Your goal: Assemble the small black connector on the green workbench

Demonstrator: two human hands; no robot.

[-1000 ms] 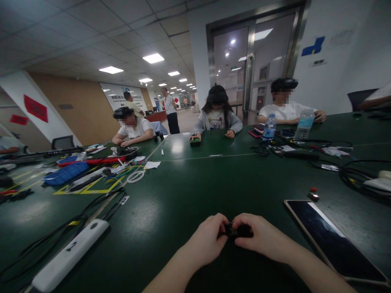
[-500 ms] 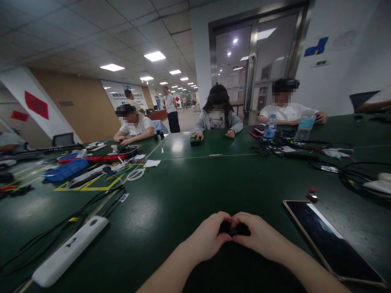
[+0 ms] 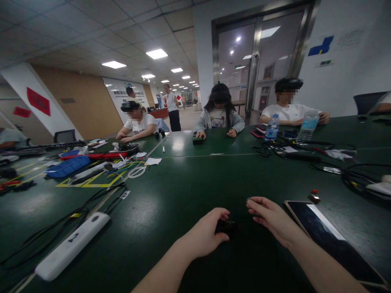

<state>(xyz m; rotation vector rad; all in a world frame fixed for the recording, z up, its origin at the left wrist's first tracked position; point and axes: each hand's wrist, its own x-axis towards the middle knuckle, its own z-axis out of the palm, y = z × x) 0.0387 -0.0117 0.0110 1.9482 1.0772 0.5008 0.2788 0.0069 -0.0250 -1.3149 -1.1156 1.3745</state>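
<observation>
My left hand (image 3: 205, 232) curves around a small black object (image 3: 228, 226) low over the green table, thumb on the near side and fingers on the far side. The object's kind is hard to make out against the dark surface. Apart from it, to the right, my right hand (image 3: 271, 217) hovers with thumb and fingertips pinched together. Something tiny may be at those fingertips, too small to name. Beyond the right wrist lies a tablet (image 3: 332, 240) with a dark screen, and by its far corner stands a small metal piece with a red top (image 3: 314, 196).
A white power strip (image 3: 73, 246) marked 2 lies at left with black cables. Farther back are a blue tray (image 3: 69, 167), a coiled white cable (image 3: 137, 172) and loose wires. Two water bottles (image 3: 272, 128) stand at back right near more cables. Several people sit across the table.
My right hand has come away from the black object, moving up and to the right with fingers pinched. My left hand stays at the object.
</observation>
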